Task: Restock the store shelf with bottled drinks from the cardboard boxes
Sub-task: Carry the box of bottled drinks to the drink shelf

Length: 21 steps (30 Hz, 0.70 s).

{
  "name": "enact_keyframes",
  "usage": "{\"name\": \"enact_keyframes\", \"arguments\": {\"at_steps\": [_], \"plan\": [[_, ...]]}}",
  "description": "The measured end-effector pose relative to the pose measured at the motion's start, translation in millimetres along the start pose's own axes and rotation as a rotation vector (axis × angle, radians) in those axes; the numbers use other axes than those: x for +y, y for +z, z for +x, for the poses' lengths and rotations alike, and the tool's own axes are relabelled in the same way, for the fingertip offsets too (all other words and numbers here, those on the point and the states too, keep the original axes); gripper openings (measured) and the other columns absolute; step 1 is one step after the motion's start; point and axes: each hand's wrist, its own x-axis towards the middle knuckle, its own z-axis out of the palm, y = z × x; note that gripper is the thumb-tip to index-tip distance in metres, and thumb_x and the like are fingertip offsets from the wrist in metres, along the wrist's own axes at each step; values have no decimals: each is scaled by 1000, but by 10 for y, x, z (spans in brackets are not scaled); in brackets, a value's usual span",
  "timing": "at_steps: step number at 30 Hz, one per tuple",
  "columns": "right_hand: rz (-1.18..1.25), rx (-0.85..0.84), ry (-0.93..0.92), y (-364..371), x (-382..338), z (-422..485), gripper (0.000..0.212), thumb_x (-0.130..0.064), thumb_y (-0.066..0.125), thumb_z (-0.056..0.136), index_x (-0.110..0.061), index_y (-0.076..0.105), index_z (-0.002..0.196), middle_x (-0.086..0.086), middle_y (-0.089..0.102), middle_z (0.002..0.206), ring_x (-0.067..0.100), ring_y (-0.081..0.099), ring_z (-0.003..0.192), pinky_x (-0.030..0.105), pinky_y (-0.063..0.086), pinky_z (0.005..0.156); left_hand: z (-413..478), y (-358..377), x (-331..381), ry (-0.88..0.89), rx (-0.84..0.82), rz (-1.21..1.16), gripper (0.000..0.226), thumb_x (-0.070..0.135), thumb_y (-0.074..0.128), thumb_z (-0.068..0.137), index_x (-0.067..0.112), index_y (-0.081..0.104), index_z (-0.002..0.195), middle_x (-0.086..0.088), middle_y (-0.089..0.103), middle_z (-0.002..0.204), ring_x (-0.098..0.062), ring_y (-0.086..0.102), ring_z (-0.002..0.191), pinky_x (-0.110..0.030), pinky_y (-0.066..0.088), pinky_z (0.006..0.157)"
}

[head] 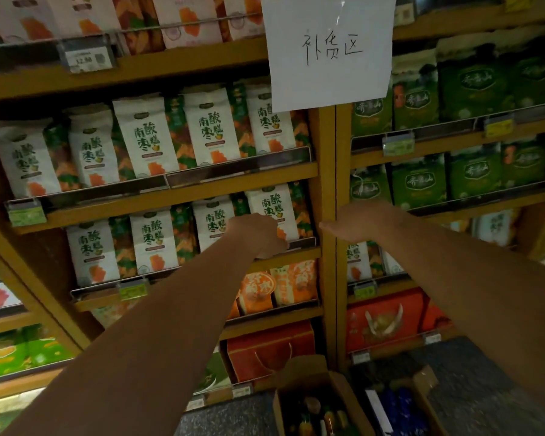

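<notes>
Both my bare arms reach out to the wooden store shelf [183,191]. My left hand [258,234] has its fingers curled at the front rail of a shelf of white snack bags [151,240]; I see nothing in it. Flat and with nothing in it, my right hand [356,220] lies against the upright post between two shelf bays, fingers pointing left. On the floor below stand two open cardboard boxes: the left box [296,382] holds mixed bottled drinks [321,416], the right box [425,379] holds blue bottles [400,404].
A white paper sign [328,48] with handwriting hangs on the post above. Green bags [475,180] fill the right bay. Red gift boxes [271,350] and orange packs [258,294] sit on the low shelves. A dark speckled floor [485,388] lies around the boxes.
</notes>
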Motion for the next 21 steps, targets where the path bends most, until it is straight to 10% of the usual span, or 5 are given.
{"name": "enact_keyframes", "arguments": {"at_steps": [12, 21], "plan": [[-13, -71, -72, 164, 264, 624, 74, -63, 22, 95, -8, 40, 142, 14, 42, 145, 29, 45, 129, 37, 41, 102, 511, 73, 223, -43, -20, -52, 52, 59, 38, 92, 21, 55, 122, -3, 57, 126, -25, 56, 112, -34, 42, 81], [25, -257, -173, 1081, 563, 1215, 57, -55, 25, 99, -10, 58, 91, 12, 58, 102, 24, 57, 90, 35, 44, 82, 956, 1007, 741, -96, -219, -216, 56, 55, 37, 93, 20, 48, 135, -3, 50, 136, -26, 50, 121, -38, 44, 94]]}}
